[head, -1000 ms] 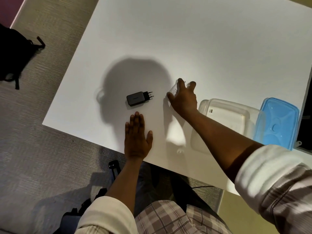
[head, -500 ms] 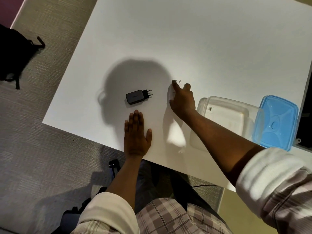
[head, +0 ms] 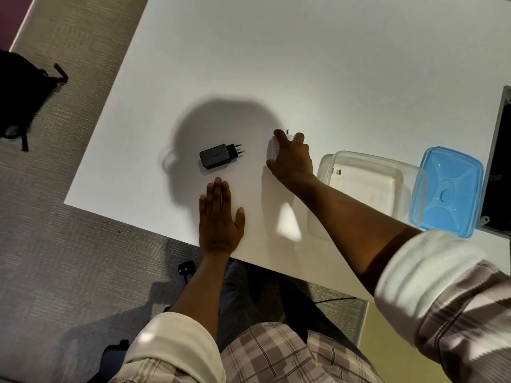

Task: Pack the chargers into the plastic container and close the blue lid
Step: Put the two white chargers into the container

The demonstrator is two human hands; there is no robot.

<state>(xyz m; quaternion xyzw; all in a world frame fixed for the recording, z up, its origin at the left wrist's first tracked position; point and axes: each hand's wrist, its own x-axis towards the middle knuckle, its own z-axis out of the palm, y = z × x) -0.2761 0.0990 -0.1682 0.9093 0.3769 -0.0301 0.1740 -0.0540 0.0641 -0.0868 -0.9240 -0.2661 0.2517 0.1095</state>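
We are closing our right hand [head: 291, 158] around the white charger [head: 273, 146] on the bench [head: 276, 64] — left hand [head: 219, 219] lying flat, empty — and judging the lift into the clear container [head: 367, 183] is coming next.

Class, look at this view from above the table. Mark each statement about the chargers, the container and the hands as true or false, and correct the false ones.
1. The black charger lies inside the clear container. False: it lies on the white table, left of the container.
2. The blue lid is off the container, beside it. True.
3. The left hand holds the black charger. False: it rests flat on the table, nearer the person than the charger.
4. The right hand is on a white charger. True.
5. A dark bag lies on the floor. True.
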